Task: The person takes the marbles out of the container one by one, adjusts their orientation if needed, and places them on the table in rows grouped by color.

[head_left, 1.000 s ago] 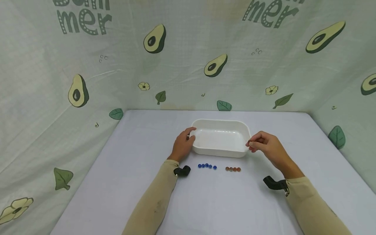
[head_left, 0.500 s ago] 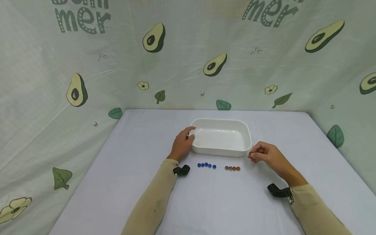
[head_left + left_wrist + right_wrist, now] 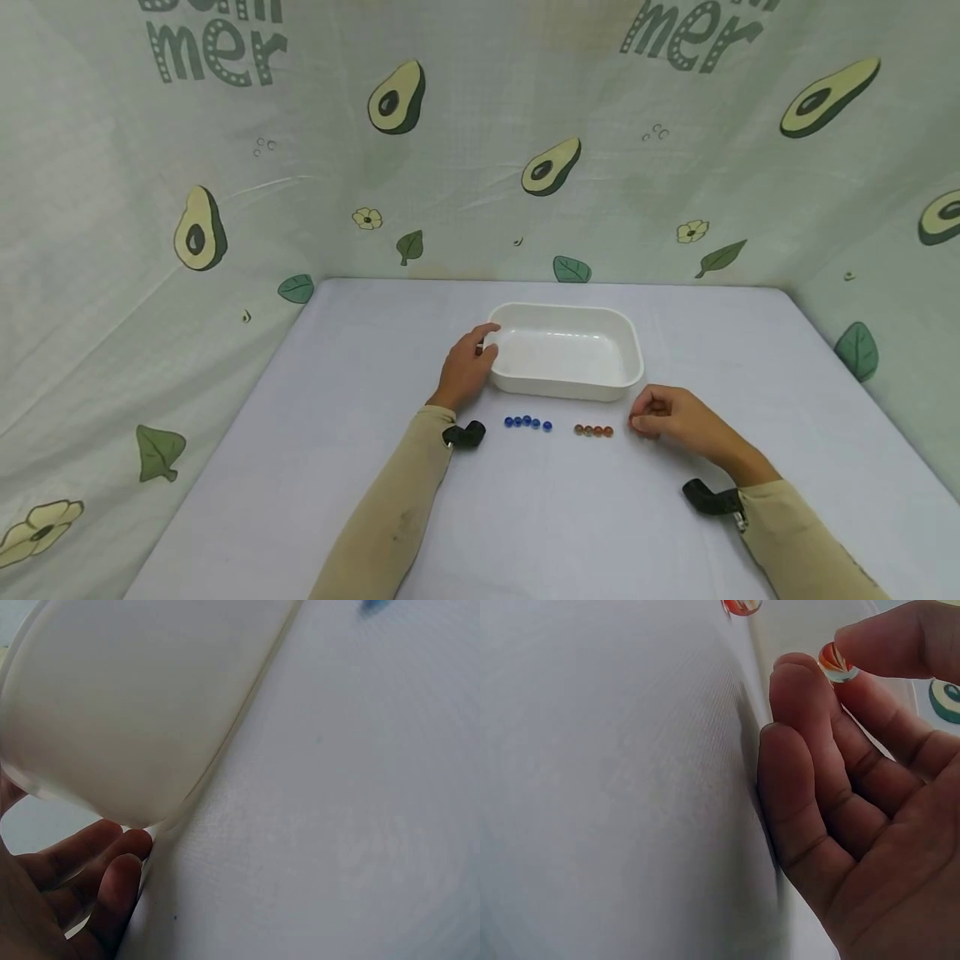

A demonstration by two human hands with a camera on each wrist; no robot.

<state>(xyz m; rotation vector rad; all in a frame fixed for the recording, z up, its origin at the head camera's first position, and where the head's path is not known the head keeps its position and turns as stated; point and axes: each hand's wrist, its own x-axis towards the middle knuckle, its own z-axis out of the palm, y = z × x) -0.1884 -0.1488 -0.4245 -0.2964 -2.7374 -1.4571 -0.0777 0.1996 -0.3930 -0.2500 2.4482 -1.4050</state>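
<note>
A white rectangular plastic tray point(image 3: 570, 389) stands on the table, nothing visible inside. My left hand point(image 3: 463, 371) holds its left end, forefinger over the rim; in the left wrist view, other fingers point(image 3: 118, 889) lie against the outer wall near the base. My right hand point(image 3: 671, 421) is low over the table, just off the tray's near right corner. Between thumb and fingertips it pinches a clear glass marble point(image 3: 835, 661) with orange swirls. To its left, a short row of orange marbles point(image 3: 593, 431) lies on the cloth. Further left is a row of several blue marbles point(image 3: 528, 422).
White cloth covers the table point(image 3: 555, 517). Behind and beside it hangs a pale curtain point(image 3: 465, 167) printed with avocados and leaves. Both marble rows lie just in front of the tray's near wall.
My right hand has come down from the tray's right rim toward the near side, still pinching the marble, and is level with the marble rows. The left hand and tray have stayed put.
</note>
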